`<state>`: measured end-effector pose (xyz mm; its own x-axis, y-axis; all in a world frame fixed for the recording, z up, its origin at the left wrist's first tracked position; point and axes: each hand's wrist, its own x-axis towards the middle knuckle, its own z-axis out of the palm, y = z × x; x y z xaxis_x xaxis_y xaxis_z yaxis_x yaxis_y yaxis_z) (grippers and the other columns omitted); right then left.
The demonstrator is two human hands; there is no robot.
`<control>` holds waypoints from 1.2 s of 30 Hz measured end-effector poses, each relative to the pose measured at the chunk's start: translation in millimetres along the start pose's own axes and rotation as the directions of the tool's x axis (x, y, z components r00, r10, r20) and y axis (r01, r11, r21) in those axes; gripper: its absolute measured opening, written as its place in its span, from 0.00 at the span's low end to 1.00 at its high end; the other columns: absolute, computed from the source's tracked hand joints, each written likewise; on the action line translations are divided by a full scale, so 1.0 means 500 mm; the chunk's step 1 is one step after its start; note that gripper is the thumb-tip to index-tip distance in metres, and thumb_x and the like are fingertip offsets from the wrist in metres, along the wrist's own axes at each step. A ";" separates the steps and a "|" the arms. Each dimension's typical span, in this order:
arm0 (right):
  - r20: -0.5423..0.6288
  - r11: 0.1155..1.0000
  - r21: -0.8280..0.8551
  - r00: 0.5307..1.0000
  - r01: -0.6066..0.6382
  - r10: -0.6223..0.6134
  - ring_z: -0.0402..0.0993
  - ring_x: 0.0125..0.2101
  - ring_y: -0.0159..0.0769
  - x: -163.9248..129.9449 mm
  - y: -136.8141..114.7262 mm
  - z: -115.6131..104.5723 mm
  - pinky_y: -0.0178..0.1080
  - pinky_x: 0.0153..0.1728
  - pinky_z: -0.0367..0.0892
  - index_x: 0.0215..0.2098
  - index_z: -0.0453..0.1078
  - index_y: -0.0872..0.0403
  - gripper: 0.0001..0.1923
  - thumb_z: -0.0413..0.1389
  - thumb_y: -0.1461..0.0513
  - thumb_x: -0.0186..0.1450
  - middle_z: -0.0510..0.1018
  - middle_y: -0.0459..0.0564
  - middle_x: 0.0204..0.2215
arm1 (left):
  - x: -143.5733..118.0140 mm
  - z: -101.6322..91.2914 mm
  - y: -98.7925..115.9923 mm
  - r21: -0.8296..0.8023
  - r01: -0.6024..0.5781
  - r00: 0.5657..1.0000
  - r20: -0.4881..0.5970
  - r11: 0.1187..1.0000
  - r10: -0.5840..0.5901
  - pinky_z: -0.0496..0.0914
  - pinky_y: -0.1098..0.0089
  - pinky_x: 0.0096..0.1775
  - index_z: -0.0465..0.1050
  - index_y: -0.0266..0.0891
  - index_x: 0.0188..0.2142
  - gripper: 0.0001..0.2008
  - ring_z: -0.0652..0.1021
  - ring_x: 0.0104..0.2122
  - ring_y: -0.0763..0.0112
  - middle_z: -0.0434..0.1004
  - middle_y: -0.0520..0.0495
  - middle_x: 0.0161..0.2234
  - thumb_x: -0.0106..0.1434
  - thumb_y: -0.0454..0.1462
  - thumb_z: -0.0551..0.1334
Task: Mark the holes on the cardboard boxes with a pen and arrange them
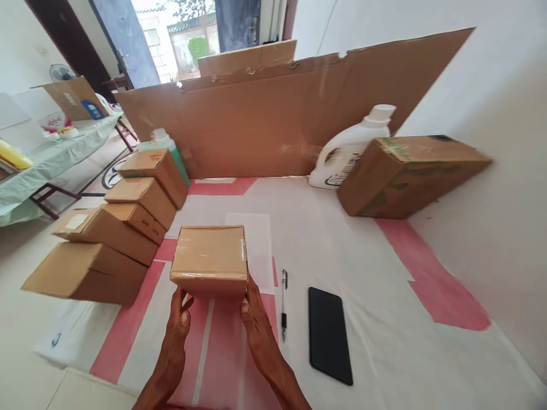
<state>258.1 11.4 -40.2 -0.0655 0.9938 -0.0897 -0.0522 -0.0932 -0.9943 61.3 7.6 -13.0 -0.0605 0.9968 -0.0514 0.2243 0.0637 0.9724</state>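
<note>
Taped brown box [209, 259], seemingly glossy on top, sits clamped between left hand [179, 319] and right hand [254, 316].

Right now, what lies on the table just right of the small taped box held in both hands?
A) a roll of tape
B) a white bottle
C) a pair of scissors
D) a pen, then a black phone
D: a pen lies beside the small taped box, with a black phone just beyond it.
</note>
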 end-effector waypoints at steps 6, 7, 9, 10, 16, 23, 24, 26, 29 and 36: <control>-0.046 0.996 -0.059 0.997 -0.060 0.058 0.38 0.77 0.44 -0.013 0.030 0.029 0.57 0.75 0.38 0.79 0.37 0.38 0.40 0.47 0.41 0.76 0.43 0.44 0.79 | 0.003 -0.054 -0.056 -0.108 0.033 0.997 -0.064 0.994 -0.040 0.64 0.46 0.65 0.62 0.50 0.70 0.35 0.65 0.70 0.48 0.64 0.41 0.71 0.75 0.61 0.42; -0.059 0.994 -0.061 0.995 -0.089 0.085 0.39 0.77 0.44 -0.013 0.033 0.030 0.57 0.75 0.40 0.79 0.38 0.39 0.40 0.47 0.41 0.76 0.44 0.46 0.79 | 0.018 -0.059 -0.061 -0.101 0.045 0.997 -0.061 0.994 -0.051 0.64 0.46 0.65 0.64 0.48 0.69 0.36 0.67 0.69 0.48 0.67 0.40 0.69 0.74 0.61 0.41; -0.080 0.990 -0.089 0.991 -0.113 0.106 0.41 0.77 0.44 -0.013 0.037 0.034 0.55 0.75 0.41 0.79 0.41 0.42 0.40 0.48 0.41 0.76 0.47 0.47 0.78 | 0.052 -0.064 -0.066 -0.057 0.065 0.997 -0.044 0.996 -0.067 0.63 0.46 0.66 0.67 0.44 0.67 0.37 0.69 0.67 0.47 0.72 0.37 0.65 0.73 0.63 0.45; -0.094 0.988 -0.110 0.991 -0.108 0.097 0.43 0.77 0.44 -0.013 0.036 0.037 0.55 0.75 0.43 0.79 0.43 0.43 0.40 0.48 0.41 0.76 0.50 0.49 0.78 | 0.066 -0.064 -0.065 -0.034 0.069 0.997 -0.032 0.997 -0.070 0.62 0.46 0.66 0.68 0.43 0.67 0.37 0.69 0.66 0.47 0.75 0.36 0.62 0.73 0.63 0.47; -0.246 0.981 -0.192 0.969 -0.033 -0.016 0.72 0.59 0.49 -0.018 -0.011 0.022 0.50 0.55 0.71 0.68 0.66 0.48 0.30 0.48 0.42 0.76 0.74 0.57 0.63 | 0.070 -0.061 -0.001 0.048 -0.035 0.990 0.138 0.998 0.028 0.61 0.48 0.66 0.66 0.44 0.68 0.36 0.70 0.61 0.52 0.73 0.38 0.60 0.76 0.60 0.41; -0.342 0.953 -0.289 0.920 0.090 -0.190 0.75 0.49 0.46 -0.034 -0.076 -0.006 0.44 0.48 0.69 0.59 0.75 0.49 0.24 0.49 0.46 0.77 0.80 0.53 0.49 | 0.008 -0.073 0.052 0.232 -0.188 0.973 0.178 0.954 0.148 0.69 0.52 0.56 0.52 0.50 0.76 0.43 0.69 0.51 0.54 0.64 0.40 0.54 0.70 0.67 0.42; -0.330 0.949 -0.301 0.923 0.095 -0.197 0.75 0.48 0.45 -0.035 -0.079 -0.005 0.44 0.47 0.69 0.60 0.75 0.49 0.24 0.48 0.46 0.77 0.79 0.53 0.48 | 0.005 -0.073 0.050 0.235 -0.186 0.973 0.179 0.954 0.145 0.69 0.52 0.56 0.51 0.49 0.76 0.44 0.69 0.51 0.54 0.64 0.41 0.53 0.70 0.67 0.42; -0.308 0.949 -0.301 0.932 0.094 -0.190 0.74 0.44 0.43 -0.036 -0.080 -0.001 0.43 0.44 0.69 0.63 0.74 0.48 0.26 0.46 0.46 0.78 0.78 0.52 0.46 | 0.002 -0.072 0.042 0.230 -0.169 0.974 0.188 0.958 0.126 0.68 0.52 0.55 0.50 0.46 0.76 0.46 0.69 0.50 0.54 0.64 0.41 0.51 0.69 0.68 0.43; -0.274 0.955 -0.286 0.947 0.086 -0.167 0.72 0.38 0.40 -0.035 -0.072 0.002 0.43 0.39 0.69 0.67 0.70 0.47 0.29 0.42 0.45 0.79 0.76 0.50 0.42 | 0.006 -0.075 0.030 0.236 -0.141 0.974 0.206 0.961 0.093 0.68 0.52 0.54 0.52 0.43 0.76 0.47 0.69 0.50 0.53 0.65 0.41 0.50 0.69 0.69 0.41; -0.176 0.947 -0.288 0.964 0.141 -0.197 0.71 0.57 0.48 -0.035 -0.073 -0.001 0.50 0.57 0.67 0.72 0.64 0.45 0.31 0.43 0.43 0.78 0.73 0.55 0.60 | 0.010 -0.087 0.056 0.218 -0.106 0.985 0.160 0.970 0.071 0.70 0.52 0.52 0.59 0.44 0.73 0.47 0.71 0.46 0.55 0.65 0.42 0.46 0.69 0.69 0.39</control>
<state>261.6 -2.4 -2.1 0.1225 0.9875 0.0993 0.2278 0.0694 -0.9712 25.0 12.3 24.0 0.1116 0.9936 -0.0174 0.4364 -0.0333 0.8991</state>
